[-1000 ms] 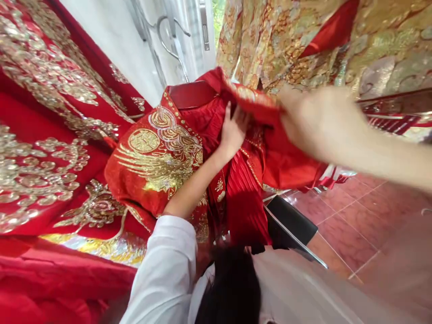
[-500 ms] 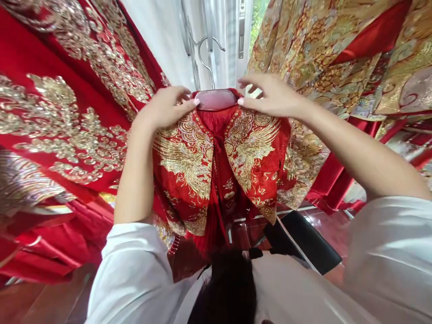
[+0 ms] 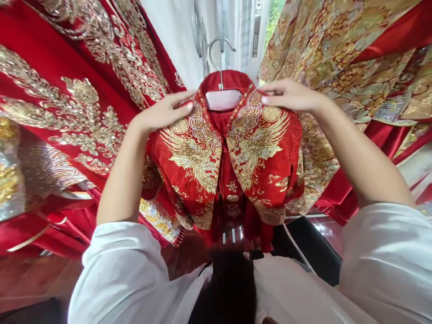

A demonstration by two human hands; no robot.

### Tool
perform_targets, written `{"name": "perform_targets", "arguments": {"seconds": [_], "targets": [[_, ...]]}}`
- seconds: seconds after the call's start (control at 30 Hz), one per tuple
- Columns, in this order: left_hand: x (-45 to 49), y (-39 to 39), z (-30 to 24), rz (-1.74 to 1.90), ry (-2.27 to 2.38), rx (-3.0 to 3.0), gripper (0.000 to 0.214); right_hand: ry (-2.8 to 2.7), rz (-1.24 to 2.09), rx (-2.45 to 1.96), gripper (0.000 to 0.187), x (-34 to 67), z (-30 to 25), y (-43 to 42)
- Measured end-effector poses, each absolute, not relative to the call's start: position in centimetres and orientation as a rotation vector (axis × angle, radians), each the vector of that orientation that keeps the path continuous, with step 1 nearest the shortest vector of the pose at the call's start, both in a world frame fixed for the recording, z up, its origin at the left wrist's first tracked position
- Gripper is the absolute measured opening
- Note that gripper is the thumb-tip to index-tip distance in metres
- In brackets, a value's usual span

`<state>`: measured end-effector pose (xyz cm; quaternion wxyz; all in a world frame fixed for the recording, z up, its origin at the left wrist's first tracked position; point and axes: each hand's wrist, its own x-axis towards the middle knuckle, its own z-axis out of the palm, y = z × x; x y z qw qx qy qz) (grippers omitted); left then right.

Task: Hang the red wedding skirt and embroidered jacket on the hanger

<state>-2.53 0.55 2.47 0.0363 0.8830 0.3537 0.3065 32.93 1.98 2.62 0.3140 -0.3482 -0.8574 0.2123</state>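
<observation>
A short red jacket (image 3: 266, 157) with gold bird-like embroidery hangs in front of me, its collar standing upright. Its front panels part at the bottom over a darker red garment. The pale hanger (image 3: 222, 100) shows inside the neckline, and its metal hook rises behind. My left hand (image 3: 167, 111) is closed on the jacket's shoulder beside the collar, thumb in front and fingers mostly hidden behind. On the opposite shoulder my right hand (image 3: 292, 95) pinches the cloth the same way, thumb on the embroidery.
A red gown (image 3: 43, 85) with beaded gold work hangs close on the left. Gold patterned garments (image 3: 313, 49) hang on the right. White curtain and a metal door frame (image 3: 255, 40) stand behind the hook. A black flat object (image 3: 313, 245) lies low on the right.
The jacket's collar has come up and now stands around the hanger's neck. My hands have moved outward from the neckline onto the shoulders. The whole view has shifted slightly.
</observation>
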Motion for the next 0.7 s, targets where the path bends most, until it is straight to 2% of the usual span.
{"name": "perform_targets", "arguments": {"seconds": [0.1, 0.17, 0.23, 0.3, 0.4, 0.5, 0.57, 0.63, 0.7], "targets": [[-6.3, 0.5, -0.3, 0.759, 1.061, 2.347, 0.082, -2.190, 0.930, -0.983, 0.037, 36.6, -0.3, 1.7], [-7.0, -0.2, -2.4, 0.892, 1.212, 2.120, 0.078, -2.049, 0.953, -1.002, 0.042, 37.5, -2.7, 1.0], [-5.7, -1.2, -4.4, 1.162, 1.483, 2.011, 0.068, -1.887, 0.671, -1.044, 0.045, 36.9, -4.7, 0.1], [-3.0, -2.4, -6.2, 1.522, 1.815, 1.995, 0.061, -1.695, 0.251, -1.140, 0.047, 35.3, -6.1, -0.9], [1.7, -4.3, -9.0, 1.850, 2.041, 2.039, 0.071, -1.466, -0.159, -1.270, 0.051, 32.4, -7.8, -2.5], [5.6, -6.4, -13.7, 1.871, 2.072, 2.102, 0.081, -1.348, -0.354, -1.326, 0.058, 28.8, -11.0, -5.0], [7.4, -7.6, -18.0, 1.751, 2.074, 2.131, 0.090, -1.389, -0.427, -1.352, 0.064, 26.1, -14.8, -6.8], [8.1, -8.4, -22.3, 1.539, 2.096, 2.125, 0.080, -1.577, -0.422, -1.382, 0.069, 23.9, -19.2, -8.0], [7.5, -8.8, -25.7, 1.473, 2.164, 2.037, 0.067, -1.650, -0.362, -1.440, 0.062, 23.0, -22.9, -8.0]]}}
